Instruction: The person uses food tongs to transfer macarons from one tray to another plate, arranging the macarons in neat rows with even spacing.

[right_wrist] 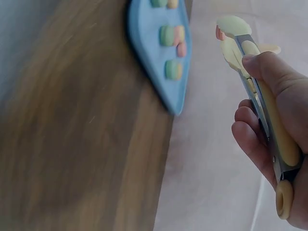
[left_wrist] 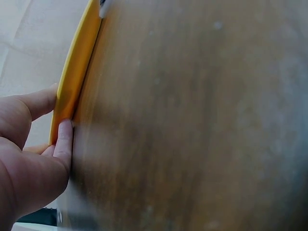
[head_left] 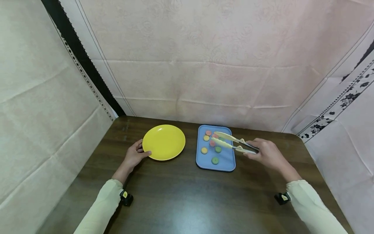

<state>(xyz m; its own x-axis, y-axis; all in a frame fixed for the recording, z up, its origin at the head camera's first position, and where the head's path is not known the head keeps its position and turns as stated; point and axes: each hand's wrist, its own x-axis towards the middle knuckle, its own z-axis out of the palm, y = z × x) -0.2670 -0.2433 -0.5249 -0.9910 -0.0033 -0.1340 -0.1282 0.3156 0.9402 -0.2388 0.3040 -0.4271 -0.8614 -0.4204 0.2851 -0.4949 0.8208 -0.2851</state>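
Your widest room: bare tabletop (head_left: 187, 195) between your forearms (head_left: 100, 206). Narrow bare strip between yellow plate (head_left: 164, 142) and blue tray (head_left: 225, 163) gives you passage. Tongs (head_left: 224, 143) in your right hand (head_left: 267, 153) cross tray's right edge; cloth wall (head_left: 190, 81) bars you behind; your left hand (head_left: 135, 154) blocks plate's left rim.

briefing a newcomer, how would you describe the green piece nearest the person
On the brown table, find the blue tray, right of the yellow plate. Near the tray's edge facing the person lies a small round green piece. It is closest to that edge; the other green pieces sit farther back.
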